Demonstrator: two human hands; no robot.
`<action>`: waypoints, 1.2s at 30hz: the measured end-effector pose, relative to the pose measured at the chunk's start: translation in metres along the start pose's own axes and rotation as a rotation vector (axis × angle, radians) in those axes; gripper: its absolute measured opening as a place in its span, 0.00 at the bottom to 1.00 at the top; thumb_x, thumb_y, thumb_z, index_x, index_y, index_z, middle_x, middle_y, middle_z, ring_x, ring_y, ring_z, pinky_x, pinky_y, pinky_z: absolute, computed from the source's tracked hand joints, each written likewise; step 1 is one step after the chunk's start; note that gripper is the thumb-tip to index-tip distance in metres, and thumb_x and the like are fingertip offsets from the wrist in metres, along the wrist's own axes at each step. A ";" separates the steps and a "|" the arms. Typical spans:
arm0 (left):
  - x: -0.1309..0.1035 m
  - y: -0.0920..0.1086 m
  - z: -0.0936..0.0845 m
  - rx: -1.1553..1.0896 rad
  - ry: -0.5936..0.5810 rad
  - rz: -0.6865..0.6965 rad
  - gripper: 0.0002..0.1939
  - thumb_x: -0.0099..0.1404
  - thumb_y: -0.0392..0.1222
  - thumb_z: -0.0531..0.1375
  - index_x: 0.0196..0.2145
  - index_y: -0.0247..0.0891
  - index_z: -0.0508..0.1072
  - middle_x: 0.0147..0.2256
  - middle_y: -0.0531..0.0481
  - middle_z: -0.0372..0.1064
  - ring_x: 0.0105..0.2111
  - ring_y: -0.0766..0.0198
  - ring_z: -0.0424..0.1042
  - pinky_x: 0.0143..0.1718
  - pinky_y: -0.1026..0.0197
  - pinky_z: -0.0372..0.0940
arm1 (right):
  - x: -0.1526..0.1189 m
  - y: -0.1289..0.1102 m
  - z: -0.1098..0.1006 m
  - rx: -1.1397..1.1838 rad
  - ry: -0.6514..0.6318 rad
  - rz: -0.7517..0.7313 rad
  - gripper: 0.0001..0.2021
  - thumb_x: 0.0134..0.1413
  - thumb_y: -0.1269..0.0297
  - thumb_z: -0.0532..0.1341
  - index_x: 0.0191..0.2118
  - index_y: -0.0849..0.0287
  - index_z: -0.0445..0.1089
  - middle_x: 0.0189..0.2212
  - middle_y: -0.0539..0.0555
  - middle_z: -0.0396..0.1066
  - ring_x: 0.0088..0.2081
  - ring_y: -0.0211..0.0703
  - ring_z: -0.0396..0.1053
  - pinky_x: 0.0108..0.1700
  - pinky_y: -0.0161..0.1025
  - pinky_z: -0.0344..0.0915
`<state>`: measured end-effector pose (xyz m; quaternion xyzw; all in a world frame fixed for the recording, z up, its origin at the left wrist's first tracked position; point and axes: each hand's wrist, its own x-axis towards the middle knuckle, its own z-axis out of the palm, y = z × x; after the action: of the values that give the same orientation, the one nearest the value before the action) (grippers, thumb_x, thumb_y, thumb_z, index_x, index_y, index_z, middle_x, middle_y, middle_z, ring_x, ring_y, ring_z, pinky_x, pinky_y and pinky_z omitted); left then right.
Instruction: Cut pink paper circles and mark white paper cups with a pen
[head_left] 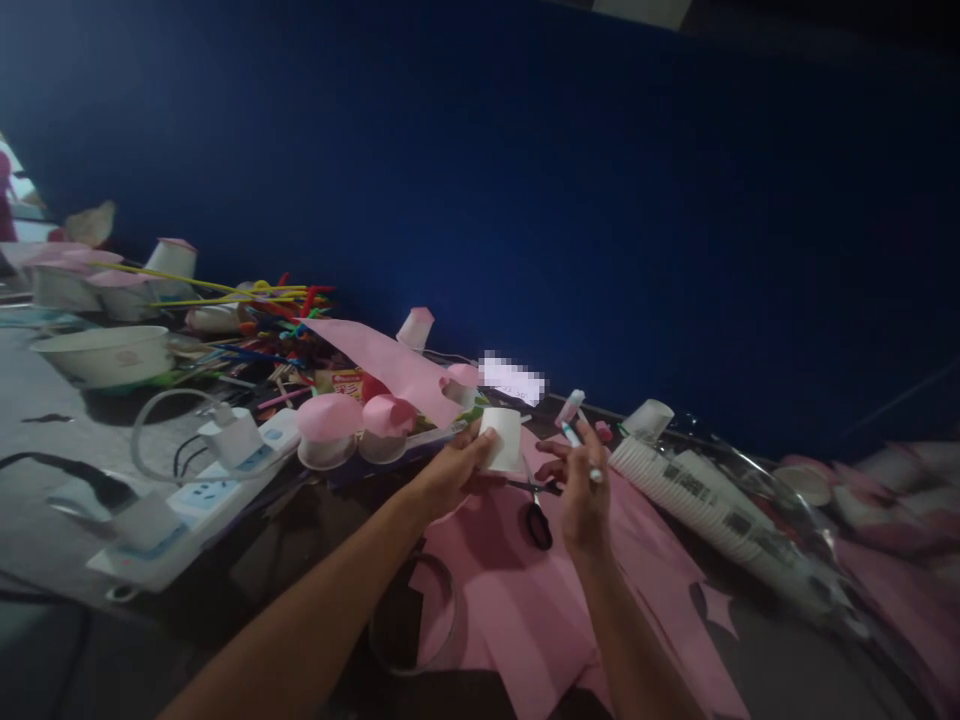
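My left hand (469,462) is closed around a white paper cup (501,438), its narrower end up. A pinkish edge shows along the cup's lower rim. In my right hand (585,485), raised just right of the cup, is a slim white-and-teal tube (571,434); its exact kind is unclear. Black-handled scissors (538,525) sit between the two hands, over pink paper sheets (510,600); whether my right fingers touch them I cannot tell. A roll of tape (450,625) lies in front of my left wrist.
Pink-topped cups (328,420) stand left of my hands. Farther left are a white power strip (202,500) with plugs and cables, a white bowl (105,355) and colourful pipe cleaners (289,310). A long stack of paper cups (712,510) lies at right. A dark blue panel (480,200) rises behind.
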<state>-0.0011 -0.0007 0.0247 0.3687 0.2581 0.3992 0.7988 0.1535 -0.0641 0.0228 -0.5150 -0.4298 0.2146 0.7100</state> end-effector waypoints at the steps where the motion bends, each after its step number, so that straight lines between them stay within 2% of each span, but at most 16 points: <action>1: 0.001 0.000 -0.002 -0.034 0.012 -0.018 0.20 0.58 0.48 0.64 0.48 0.43 0.70 0.39 0.49 0.70 0.34 0.62 0.72 0.32 0.58 0.72 | 0.003 -0.002 -0.002 0.098 -0.003 0.008 0.27 0.57 0.43 0.51 0.55 0.57 0.60 0.33 0.54 0.74 0.24 0.39 0.68 0.27 0.38 0.64; 3: 0.002 -0.001 -0.005 -0.100 0.014 -0.051 0.19 0.59 0.47 0.64 0.47 0.41 0.70 0.38 0.48 0.70 0.34 0.62 0.72 0.34 0.56 0.72 | 0.009 -0.006 -0.006 0.275 -0.001 0.041 0.27 0.56 0.40 0.50 0.49 0.58 0.64 0.31 0.54 0.74 0.27 0.40 0.70 0.32 0.41 0.66; 4: 0.002 -0.002 -0.005 -0.122 0.011 -0.063 0.18 0.59 0.47 0.63 0.46 0.40 0.70 0.37 0.48 0.70 0.33 0.62 0.72 0.34 0.56 0.72 | 0.011 -0.008 -0.007 0.353 0.008 0.059 0.25 0.55 0.41 0.52 0.44 0.58 0.67 0.29 0.53 0.73 0.29 0.40 0.70 0.35 0.42 0.67; 6: 0.003 -0.006 -0.005 -0.137 0.004 -0.076 0.17 0.60 0.48 0.63 0.44 0.37 0.70 0.36 0.47 0.71 0.32 0.62 0.72 0.33 0.57 0.71 | 0.013 -0.014 -0.006 0.471 0.004 0.120 0.17 0.51 0.48 0.60 0.37 0.56 0.68 0.23 0.47 0.69 0.29 0.39 0.69 0.41 0.45 0.68; 8: 0.004 -0.009 -0.005 -0.134 -0.018 -0.076 0.17 0.60 0.48 0.63 0.43 0.36 0.70 0.35 0.46 0.71 0.31 0.63 0.72 0.32 0.59 0.70 | 0.012 -0.021 0.000 0.523 -0.039 0.182 0.10 0.46 0.58 0.65 0.33 0.55 0.67 0.17 0.41 0.62 0.24 0.35 0.64 0.44 0.48 0.68; 11: 0.005 -0.012 -0.006 -0.161 -0.032 -0.061 0.14 0.61 0.45 0.62 0.43 0.37 0.70 0.37 0.46 0.72 0.33 0.64 0.72 0.34 0.62 0.69 | 0.009 -0.027 0.014 0.480 -0.125 0.227 0.08 0.42 0.66 0.66 0.30 0.55 0.66 0.13 0.38 0.56 0.18 0.32 0.57 0.44 0.49 0.69; 14: 0.005 -0.011 -0.007 -0.188 0.003 -0.085 0.11 0.62 0.41 0.60 0.42 0.38 0.70 0.37 0.48 0.73 0.34 0.66 0.73 0.35 0.64 0.67 | 0.008 -0.024 0.027 0.405 -0.147 0.162 0.06 0.46 0.65 0.65 0.30 0.57 0.68 0.14 0.40 0.59 0.20 0.32 0.59 0.43 0.43 0.67; 17: 0.005 -0.008 -0.005 -0.196 0.042 -0.109 0.08 0.61 0.38 0.58 0.39 0.35 0.71 0.33 0.47 0.73 0.29 0.66 0.72 0.30 0.65 0.66 | 0.008 -0.013 0.033 0.439 -0.132 0.102 0.08 0.52 0.58 0.63 0.35 0.56 0.69 0.20 0.44 0.66 0.26 0.34 0.65 0.41 0.40 0.67; 20: 0.006 -0.006 -0.004 -0.234 0.054 -0.132 0.08 0.61 0.36 0.56 0.39 0.33 0.71 0.33 0.46 0.73 0.28 0.65 0.72 0.30 0.64 0.67 | 0.008 -0.002 0.034 0.524 -0.086 0.167 0.16 0.52 0.49 0.60 0.41 0.55 0.69 0.27 0.48 0.72 0.31 0.38 0.70 0.40 0.42 0.67; 23: 0.007 -0.006 -0.004 -0.245 0.047 -0.138 0.10 0.60 0.36 0.57 0.41 0.34 0.71 0.34 0.47 0.73 0.29 0.64 0.72 0.30 0.63 0.68 | 0.008 0.001 0.032 0.529 -0.025 0.196 0.21 0.50 0.43 0.60 0.40 0.57 0.70 0.32 0.52 0.74 0.33 0.42 0.72 0.40 0.44 0.68; 25: 0.007 -0.007 -0.004 -0.217 0.039 -0.127 0.10 0.60 0.36 0.58 0.40 0.34 0.71 0.32 0.47 0.73 0.27 0.65 0.71 0.28 0.63 0.67 | 0.008 0.000 0.030 0.516 -0.012 0.169 0.22 0.50 0.42 0.59 0.38 0.58 0.71 0.29 0.52 0.73 0.31 0.41 0.72 0.40 0.44 0.68; 27: 0.007 -0.008 -0.003 -0.191 0.015 -0.123 0.10 0.59 0.37 0.59 0.40 0.34 0.71 0.32 0.47 0.73 0.27 0.64 0.71 0.28 0.63 0.67 | 0.008 -0.001 0.027 0.489 -0.004 0.139 0.23 0.52 0.41 0.57 0.36 0.59 0.72 0.22 0.49 0.70 0.25 0.38 0.69 0.37 0.43 0.69; 29: 0.007 -0.008 -0.003 -0.181 -0.004 -0.115 0.11 0.58 0.36 0.59 0.41 0.34 0.71 0.34 0.46 0.73 0.29 0.64 0.72 0.31 0.63 0.68 | 0.008 -0.001 0.025 0.461 -0.015 0.121 0.22 0.54 0.42 0.56 0.35 0.59 0.72 0.17 0.47 0.67 0.22 0.37 0.67 0.36 0.43 0.69; 31: 0.008 -0.008 -0.003 -0.178 -0.021 -0.107 0.13 0.57 0.34 0.59 0.42 0.34 0.71 0.35 0.46 0.74 0.31 0.63 0.73 0.32 0.64 0.68 | 0.008 -0.001 0.023 0.476 -0.053 0.109 0.19 0.55 0.46 0.57 0.36 0.58 0.71 0.18 0.47 0.68 0.25 0.38 0.68 0.40 0.46 0.69; 34: 0.010 -0.008 -0.005 -0.177 -0.045 -0.114 0.15 0.56 0.33 0.58 0.43 0.32 0.71 0.33 0.46 0.74 0.28 0.64 0.73 0.29 0.65 0.67 | 0.007 -0.001 0.022 0.503 -0.072 0.095 0.11 0.50 0.56 0.64 0.36 0.57 0.70 0.21 0.46 0.70 0.27 0.36 0.69 0.44 0.47 0.69; 36: 0.010 -0.009 -0.007 -0.172 -0.055 -0.121 0.15 0.57 0.33 0.58 0.44 0.32 0.72 0.32 0.46 0.74 0.28 0.64 0.73 0.30 0.65 0.68 | 0.006 -0.001 0.022 0.454 -0.037 0.095 0.09 0.46 0.61 0.67 0.34 0.57 0.69 0.20 0.44 0.67 0.25 0.33 0.66 0.42 0.43 0.69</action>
<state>0.0036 0.0067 0.0126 0.2932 0.2228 0.3606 0.8570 0.1379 -0.0478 0.0280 -0.3576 -0.3589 0.3483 0.7887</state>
